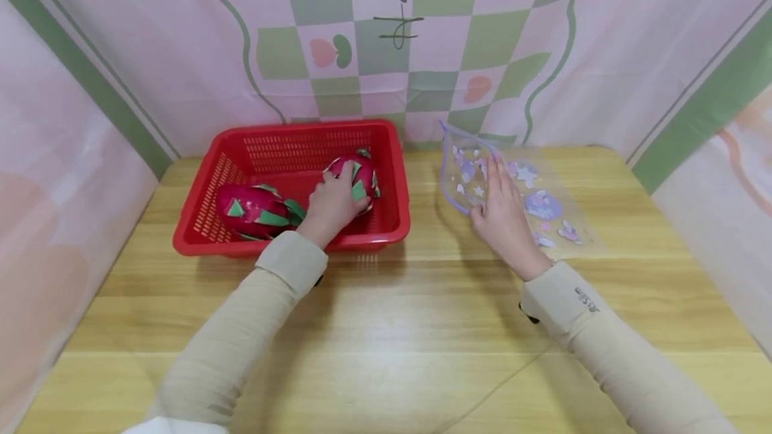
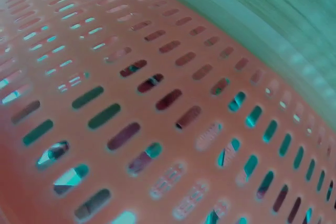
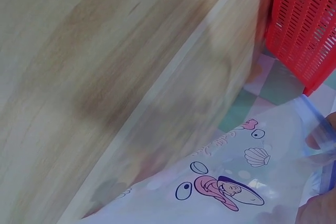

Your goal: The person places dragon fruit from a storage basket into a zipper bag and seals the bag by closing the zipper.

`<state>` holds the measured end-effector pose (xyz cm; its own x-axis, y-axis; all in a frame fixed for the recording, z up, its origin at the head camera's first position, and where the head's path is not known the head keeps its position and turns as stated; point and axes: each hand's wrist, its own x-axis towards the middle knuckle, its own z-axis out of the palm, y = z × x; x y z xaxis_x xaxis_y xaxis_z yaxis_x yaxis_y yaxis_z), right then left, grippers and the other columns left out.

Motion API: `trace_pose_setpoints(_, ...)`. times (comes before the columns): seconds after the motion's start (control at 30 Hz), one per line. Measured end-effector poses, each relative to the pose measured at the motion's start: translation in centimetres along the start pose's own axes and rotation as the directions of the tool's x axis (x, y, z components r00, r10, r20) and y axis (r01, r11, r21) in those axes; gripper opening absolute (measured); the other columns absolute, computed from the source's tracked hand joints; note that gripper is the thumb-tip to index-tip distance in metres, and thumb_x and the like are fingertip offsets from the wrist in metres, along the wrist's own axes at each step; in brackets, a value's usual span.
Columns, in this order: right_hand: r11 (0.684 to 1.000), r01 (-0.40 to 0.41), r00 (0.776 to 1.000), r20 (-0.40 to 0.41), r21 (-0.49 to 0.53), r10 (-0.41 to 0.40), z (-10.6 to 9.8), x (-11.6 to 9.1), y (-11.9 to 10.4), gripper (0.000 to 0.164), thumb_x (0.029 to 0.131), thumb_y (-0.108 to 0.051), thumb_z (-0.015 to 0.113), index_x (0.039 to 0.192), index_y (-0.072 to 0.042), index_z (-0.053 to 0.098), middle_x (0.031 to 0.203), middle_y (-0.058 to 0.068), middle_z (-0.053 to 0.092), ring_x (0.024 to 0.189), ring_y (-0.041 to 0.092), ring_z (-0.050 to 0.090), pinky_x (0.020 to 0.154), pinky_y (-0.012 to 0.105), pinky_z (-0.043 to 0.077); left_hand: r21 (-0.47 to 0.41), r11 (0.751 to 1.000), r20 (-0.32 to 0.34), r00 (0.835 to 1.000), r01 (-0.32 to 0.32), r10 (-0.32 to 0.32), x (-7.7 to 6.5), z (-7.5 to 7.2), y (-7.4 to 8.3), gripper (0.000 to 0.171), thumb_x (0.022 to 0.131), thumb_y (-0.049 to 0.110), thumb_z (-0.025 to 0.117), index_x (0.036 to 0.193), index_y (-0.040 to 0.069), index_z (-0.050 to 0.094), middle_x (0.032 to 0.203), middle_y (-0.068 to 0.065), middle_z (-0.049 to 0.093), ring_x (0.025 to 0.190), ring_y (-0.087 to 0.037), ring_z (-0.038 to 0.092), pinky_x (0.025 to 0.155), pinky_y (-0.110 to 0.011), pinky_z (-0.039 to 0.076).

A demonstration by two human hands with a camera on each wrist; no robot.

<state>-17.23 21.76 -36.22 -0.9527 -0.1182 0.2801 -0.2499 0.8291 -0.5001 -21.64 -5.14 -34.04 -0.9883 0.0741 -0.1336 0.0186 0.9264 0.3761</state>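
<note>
Red dragon fruit point(image 1: 364, 174), gripped in the basket point(image 1: 211, 246) under the left hand's point(image 1: 334, 205) curled fingers, is best held round its body while the bag point(image 1: 543, 205) is steadied beneath the right hand's point(image 1: 505, 216) nearly straight fingers.

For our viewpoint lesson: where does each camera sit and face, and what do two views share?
Head: worn there, facing forward and down at basket and bag; left hand, right hand, sleeves show.
Left wrist: worn there, facing the basket's slotted wall; no hand discernible.
Right wrist: worn there, facing table and bag; right hand partly shows.
Head and right wrist share basket, bag, table.
</note>
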Motion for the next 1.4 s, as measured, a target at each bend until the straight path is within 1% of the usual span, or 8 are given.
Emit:
trace_pose_setpoints(0.13, 1.000, 0.006, 1.000, 0.008, 0.003, -0.006, 0.0, -0.1, 0.1, 0.086, 0.079, 0.003, 0.049, 0.150, 0.008, 0.000, 0.157, 0.029, 0.001, 0.142, 0.052, 0.011, 0.115, 0.064, 0.012, 0.004, 1.000, 0.000, 1.000, 0.009, -0.009, 0.1, 0.0, 0.0, 0.085, 0.085, 0.038, 0.069, 0.151, 0.019, 0.019, 0.143, -0.028, 0.035, 0.121, -0.043, 0.050, 0.098, -0.055, 0.048)
trace_pose_setpoints(0.27, 1.000, 0.008, 1.000, 0.001, 0.002, -0.008, 0.0, -0.1, 0.1, 0.086, 0.079, 0.004, 0.049, 0.149, 0.009, 0.001, 0.158, 0.029, 0.001, 0.141, 0.052, 0.012, 0.115, 0.064, 0.013, 0.038, 0.999, -0.023, 1.000, -0.018, 0.019, 0.3, 0.0, -0.3, 0.081, 0.087, 0.038, 0.065, 0.152, 0.019, 0.020, 0.142, -0.029, 0.038, 0.118, -0.044, 0.052, 0.095, -0.053, 0.050)
trace_pose_setpoints(0.37, 1.000, 0.003, 1.000, -0.003, -0.003, -0.003, 0.0, -0.1, 0.1, 0.086, 0.078, 0.003, 0.049, 0.149, 0.009, 0.001, 0.158, 0.029, 0.002, 0.141, 0.053, 0.013, 0.115, 0.064, 0.014, 0.049, 0.998, -0.050, 0.998, -0.041, 0.043, 0.3, 0.0, -0.6, 0.079, 0.087, 0.038, 0.064, 0.151, 0.018, 0.024, 0.138, -0.028, 0.043, 0.113, -0.043, 0.055, 0.092, -0.051, 0.052)
trace_pose_setpoints(0.73, 0.999, -0.029, 1.000, 0.007, -0.041, 0.029, -0.2, 0.1, -0.2, 0.087, 0.078, 0.002, 0.051, 0.150, 0.008, 0.002, 0.159, 0.026, 0.001, 0.142, 0.051, 0.011, 0.116, 0.062, 0.013, 0.032, 0.998, -0.104, 0.993, -0.058, 0.061, 0.2, -0.1, -1.6, 0.077, 0.087, 0.041, 0.062, 0.151, 0.018, 0.027, 0.138, -0.028, 0.046, 0.110, -0.041, 0.058, 0.089, -0.050, 0.053)
trace_pose_setpoints(0.9, 0.999, -0.034, 0.999, 0.011, -0.042, 0.034, -0.3, 0.2, -0.2, 0.088, 0.078, 0.001, 0.052, 0.149, 0.008, 0.001, 0.158, 0.027, 0.000, 0.142, 0.052, 0.011, 0.116, 0.063, 0.012, 0.002, 0.998, -0.150, 0.987, -0.060, 0.060, 0.3, -0.3, -2.1, 0.077, 0.087, 0.040, 0.063, 0.151, 0.018, 0.028, 0.138, -0.026, 0.047, 0.107, -0.040, 0.059, 0.089, -0.048, 0.054)
trace_pose_setpoints(1.07, 0.999, -0.014, 1.000, 0.016, -0.051, 0.015, -0.2, 0.2, -0.1, 0.088, 0.079, 0.001, 0.051, 0.149, 0.009, -0.001, 0.158, 0.027, -0.001, 0.143, 0.050, 0.009, 0.117, 0.061, 0.011, -0.001, 0.995, -0.232, 0.968, -0.101, 0.098, 0.2, -0.6, -2.5, 0.078, 0.085, 0.040, 0.065, 0.151, 0.018, 0.029, 0.136, -0.026, 0.048, 0.107, -0.041, 0.059, 0.089, -0.050, 0.054)
trace_pose_setpoints(1.23, 0.998, -0.006, 1.000, 0.016, -0.058, 0.007, -0.2, 0.3, 0.0, 0.088, 0.079, 0.001, 0.051, 0.149, 0.009, -0.001, 0.158, 0.027, -0.002, 0.143, 0.050, 0.009, 0.117, 0.061, 0.011, 0.013, 0.989, -0.309, 0.941, -0.145, 0.141, -0.1, -1.1, -2.7, 0.078, 0.084, 0.041, 0.068, 0.150, 0.020, 0.031, 0.136, -0.025, 0.048, 0.108, -0.041, 0.059, 0.090, -0.050, 0.053)
trace_pose_setpoints(1.4, 0.999, 0.003, 1.000, 0.011, -0.049, -0.002, -0.2, 0.3, 0.0, 0.090, 0.078, 0.000, 0.052, 0.150, 0.007, -0.002, 0.159, 0.026, -0.002, 0.143, 0.049, 0.009, 0.118, 0.060, 0.010, -0.029, 0.983, -0.375, 0.914, -0.180, 0.157, -0.4, -1.6, -2.7, 0.075, 0.084, 0.040, 0.067, 0.149, 0.022, 0.034, 0.139, -0.024, 0.047, 0.112, -0.041, 0.058, 0.092, -0.051, 0.053)
